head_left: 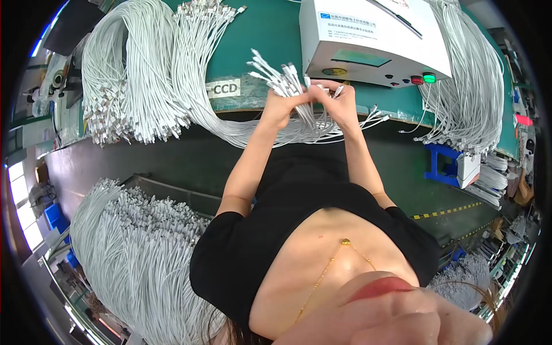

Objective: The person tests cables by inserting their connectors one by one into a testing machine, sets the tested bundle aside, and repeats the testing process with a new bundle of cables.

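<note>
Fingers of left hand close round cables; right hand's curl on them too, undersides hidden. Cables lie between both hands over bench edge, long axis roughly fore-aft, plugs fanned forward-left, nearer left hand.

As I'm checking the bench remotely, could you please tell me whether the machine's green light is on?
On: the green light glows brightly at the front of the white machine, beside a darker red button.
</note>
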`<state>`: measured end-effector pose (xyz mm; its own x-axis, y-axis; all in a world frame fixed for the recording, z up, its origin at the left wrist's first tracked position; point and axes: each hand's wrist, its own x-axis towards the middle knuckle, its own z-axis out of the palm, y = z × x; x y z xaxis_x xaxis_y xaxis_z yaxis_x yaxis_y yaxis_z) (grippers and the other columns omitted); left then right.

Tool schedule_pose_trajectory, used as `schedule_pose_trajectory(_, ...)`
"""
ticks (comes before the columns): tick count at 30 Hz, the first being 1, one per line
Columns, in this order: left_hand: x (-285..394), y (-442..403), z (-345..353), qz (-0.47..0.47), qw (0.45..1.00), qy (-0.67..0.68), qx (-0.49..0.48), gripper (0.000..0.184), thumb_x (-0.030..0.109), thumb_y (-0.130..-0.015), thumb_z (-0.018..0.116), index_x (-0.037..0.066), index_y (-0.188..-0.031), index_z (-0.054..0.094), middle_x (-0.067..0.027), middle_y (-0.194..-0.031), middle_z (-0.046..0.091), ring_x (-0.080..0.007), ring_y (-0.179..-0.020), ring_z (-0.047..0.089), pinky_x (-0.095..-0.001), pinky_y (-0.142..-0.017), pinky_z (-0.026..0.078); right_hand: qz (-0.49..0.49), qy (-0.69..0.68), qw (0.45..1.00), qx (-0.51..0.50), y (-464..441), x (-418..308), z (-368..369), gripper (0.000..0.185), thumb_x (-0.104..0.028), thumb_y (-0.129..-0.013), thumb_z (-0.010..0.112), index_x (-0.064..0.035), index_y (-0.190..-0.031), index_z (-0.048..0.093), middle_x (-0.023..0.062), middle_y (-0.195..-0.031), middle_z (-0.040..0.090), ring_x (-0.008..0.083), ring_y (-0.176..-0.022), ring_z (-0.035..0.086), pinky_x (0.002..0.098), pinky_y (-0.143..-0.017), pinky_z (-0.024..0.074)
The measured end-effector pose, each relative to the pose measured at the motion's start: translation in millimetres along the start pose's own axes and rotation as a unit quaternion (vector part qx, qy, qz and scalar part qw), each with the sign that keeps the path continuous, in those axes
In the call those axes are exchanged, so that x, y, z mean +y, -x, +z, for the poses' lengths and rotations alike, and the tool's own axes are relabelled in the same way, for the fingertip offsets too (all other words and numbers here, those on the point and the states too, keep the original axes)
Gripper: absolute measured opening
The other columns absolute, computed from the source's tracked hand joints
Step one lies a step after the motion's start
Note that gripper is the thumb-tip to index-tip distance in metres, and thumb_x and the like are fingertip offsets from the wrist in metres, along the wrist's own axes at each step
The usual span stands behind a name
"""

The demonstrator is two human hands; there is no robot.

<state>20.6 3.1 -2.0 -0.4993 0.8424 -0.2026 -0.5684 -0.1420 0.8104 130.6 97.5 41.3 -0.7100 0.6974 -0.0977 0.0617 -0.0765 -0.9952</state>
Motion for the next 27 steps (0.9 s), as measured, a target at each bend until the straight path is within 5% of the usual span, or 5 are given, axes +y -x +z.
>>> schedule_pose_trajectory(8, 4, 6, 0, -0.063, 0.997, 0.035, 0.024, 0.017, 0.001, -0.079, 0.063, -0.004, -0.094, 0.056, -0.0105, -0.083, 0.061, -0.0239, -0.080, 0.064, -0.0342, -0.070, 0.054, 0.100, -0.117, 0.985, 0.073, -19, 37, -31, 0.013, -0.009, -0.075, 0.065, 0.0027, -0.078, 0.067, 0.0027, -0.060, 0.058, 0.0049, -0.050, 0.044, 0.0200, -0.046, 0.0284)
schedule_pose_trajectory(20, 17, 4, 4, -0.033, 0.992, 0.090, 0.085, 0.025, 0.003, -0.076, 0.066, -0.002, -0.098, 0.055, -0.0102, -0.075, 0.062, -0.0194, -0.069, 0.064, -0.0292, -0.059, 0.054, 0.092, -0.117, 0.983, 0.108, -33, 29, -27, 0.008, -0.006, -0.070, 0.065, -0.0026, -0.067, 0.059, 0.0012, -0.055, 0.053, 0.0071, -0.046, 0.045, 0.0219, -0.042, 0.0294)
schedule_pose_trajectory(23, 13, 4, 0, -0.019, 0.993, 0.087, 0.081, 0.024, -0.001, -0.072, 0.068, -0.002, -0.094, 0.056, -0.0098, -0.075, 0.062, -0.0193, -0.070, 0.064, -0.0293, -0.059, 0.053, 0.110, -0.105, 0.983, 0.098, -34, 35, -27, 0.010, -0.009, -0.073, 0.063, 0.0005, -0.072, 0.062, 0.0023, -0.057, 0.056, 0.0070, -0.048, 0.047, 0.0213, -0.044, 0.0321)
schedule_pose_trajectory(25, 8, 3, -6, -0.034, 0.997, 0.057, 0.027, 0.022, -0.004, -0.070, 0.069, -0.001, -0.088, 0.057, -0.0085, -0.075, 0.062, -0.0188, -0.069, 0.063, -0.0287, -0.060, 0.053, -0.008, -0.067, 0.995, 0.068, -30, 34, -15, 0.017, -0.013, -0.078, 0.059, 0.0025, -0.080, 0.066, 0.0032, -0.060, 0.058, 0.0062, -0.053, 0.048, 0.0206, -0.049, 0.0348)
schedule_pose_trajectory(27, 4, 2, -6, -0.035, 0.999, 0.030, 0.004, 0.022, -0.003, -0.071, 0.069, 0.000, -0.089, 0.057, -0.0076, -0.075, 0.061, -0.0184, -0.070, 0.063, -0.0289, -0.061, 0.052, -0.013, 0.034, 0.998, 0.042, -21, 25, -18, 0.024, -0.017, -0.082, 0.055, 0.0033, -0.087, 0.067, 0.0034, -0.062, 0.059, 0.0054, -0.057, 0.048, 0.0202, -0.053, 0.0363)
